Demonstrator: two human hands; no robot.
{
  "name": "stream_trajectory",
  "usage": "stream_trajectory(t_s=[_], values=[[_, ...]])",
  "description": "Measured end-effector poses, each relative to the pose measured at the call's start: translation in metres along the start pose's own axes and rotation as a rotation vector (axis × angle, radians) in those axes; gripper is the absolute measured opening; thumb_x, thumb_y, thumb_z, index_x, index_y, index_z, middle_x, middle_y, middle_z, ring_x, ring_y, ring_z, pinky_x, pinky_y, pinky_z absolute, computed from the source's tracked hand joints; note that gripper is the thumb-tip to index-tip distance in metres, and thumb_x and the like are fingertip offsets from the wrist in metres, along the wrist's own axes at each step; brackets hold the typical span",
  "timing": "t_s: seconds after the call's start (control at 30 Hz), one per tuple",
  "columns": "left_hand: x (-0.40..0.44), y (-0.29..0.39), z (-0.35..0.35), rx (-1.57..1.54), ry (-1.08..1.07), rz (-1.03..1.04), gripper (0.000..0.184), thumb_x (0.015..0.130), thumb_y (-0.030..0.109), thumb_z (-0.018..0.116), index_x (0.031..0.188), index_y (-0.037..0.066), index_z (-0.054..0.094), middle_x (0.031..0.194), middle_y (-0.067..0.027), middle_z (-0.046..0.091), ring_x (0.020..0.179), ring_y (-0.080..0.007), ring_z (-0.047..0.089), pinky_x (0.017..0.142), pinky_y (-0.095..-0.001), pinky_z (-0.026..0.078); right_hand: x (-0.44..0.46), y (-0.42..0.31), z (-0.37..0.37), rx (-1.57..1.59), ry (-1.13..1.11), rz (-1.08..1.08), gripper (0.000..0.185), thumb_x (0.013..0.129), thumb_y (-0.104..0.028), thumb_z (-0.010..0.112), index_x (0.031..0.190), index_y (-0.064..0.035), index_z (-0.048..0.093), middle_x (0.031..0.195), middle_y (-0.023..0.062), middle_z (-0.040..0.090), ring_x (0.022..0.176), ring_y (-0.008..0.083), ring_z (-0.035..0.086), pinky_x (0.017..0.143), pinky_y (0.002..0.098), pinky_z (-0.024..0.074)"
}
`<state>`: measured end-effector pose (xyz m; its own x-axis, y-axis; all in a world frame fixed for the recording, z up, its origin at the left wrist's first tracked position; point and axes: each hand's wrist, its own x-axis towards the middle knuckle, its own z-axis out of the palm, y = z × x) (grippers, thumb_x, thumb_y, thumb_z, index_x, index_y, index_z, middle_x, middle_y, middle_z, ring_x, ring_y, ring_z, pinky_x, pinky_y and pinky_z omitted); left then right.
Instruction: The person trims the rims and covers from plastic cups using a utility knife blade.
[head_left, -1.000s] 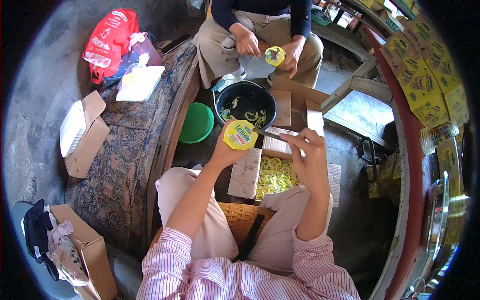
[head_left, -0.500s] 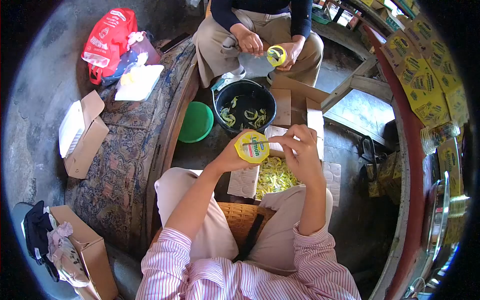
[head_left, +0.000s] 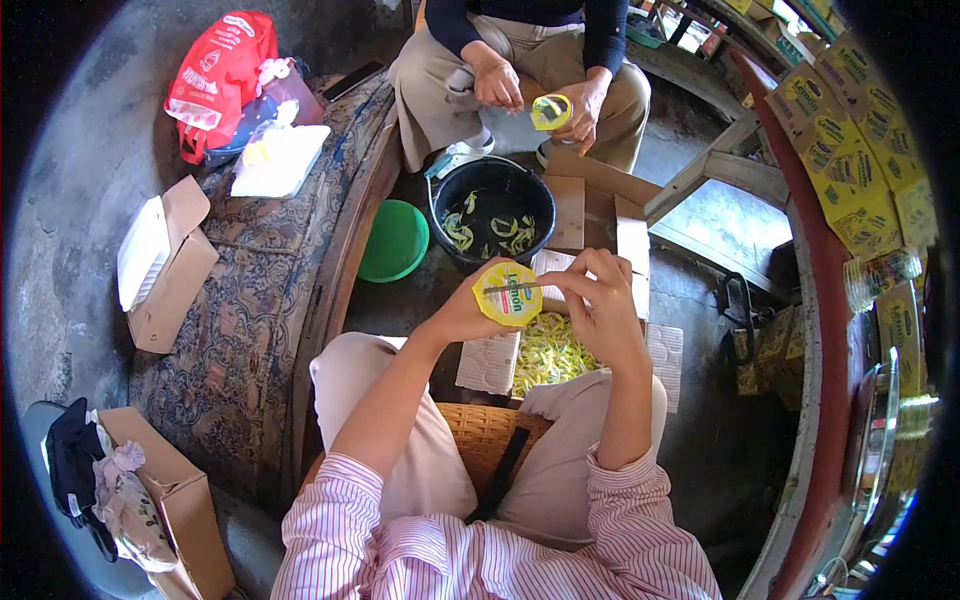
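Note:
My left hand (head_left: 466, 308) is wrapped around a yellow cup with a printed lid (head_left: 514, 308) that reads "Lemon", held above my knees with the lid facing up. A thin, flat metal tool (head_left: 521, 286), perhaps a small knife, is pinched in my right hand (head_left: 606, 305) and reaches across the lid; I cannot tell whether its tip cuts in. Just below the hands, an open cardboard box (head_left: 489, 362) holds a heap of yellow-green strips (head_left: 552, 358).
Beyond my hands stand a black bucket (head_left: 545, 232) with strips inside and a green basin (head_left: 393, 243). Opposite sits a person (head_left: 520, 60) holding a yellow cup (head_left: 551, 112). A patterned bench (head_left: 230, 330) is at left; yellow cartons (head_left: 850, 170) line the right.
My hands, the cup and the tool stay almost in place. The view shifts slightly. Across from me, the person's hand on the left has drawn a little away from their cup.

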<state>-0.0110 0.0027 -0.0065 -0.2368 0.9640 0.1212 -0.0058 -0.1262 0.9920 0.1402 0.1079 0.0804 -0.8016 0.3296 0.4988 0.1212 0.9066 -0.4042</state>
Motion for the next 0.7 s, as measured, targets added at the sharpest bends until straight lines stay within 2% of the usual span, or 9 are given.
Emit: stream_trajectory(t_s=[0.7], values=[[0.0008, -0.0039, -0.0002, -0.006, -0.003, 0.010, 0.068, 0.053, 0.000, 0.077, 0.112, 0.007, 0.044, 0.102, -0.0030, 0.052, 0.096, -0.0125, 0.050, 0.085, -0.0261, 0.041, -0.0037, 0.0089, 0.0035, 0.003, -0.027, 0.054, 0.027, 0.068, 0.001, 0.060, 0.084, -0.0191, 0.068, 0.068, 0.0021, 0.045, 0.075, 0.0188, 0.049, 0.075, 0.0351, 0.0346]])
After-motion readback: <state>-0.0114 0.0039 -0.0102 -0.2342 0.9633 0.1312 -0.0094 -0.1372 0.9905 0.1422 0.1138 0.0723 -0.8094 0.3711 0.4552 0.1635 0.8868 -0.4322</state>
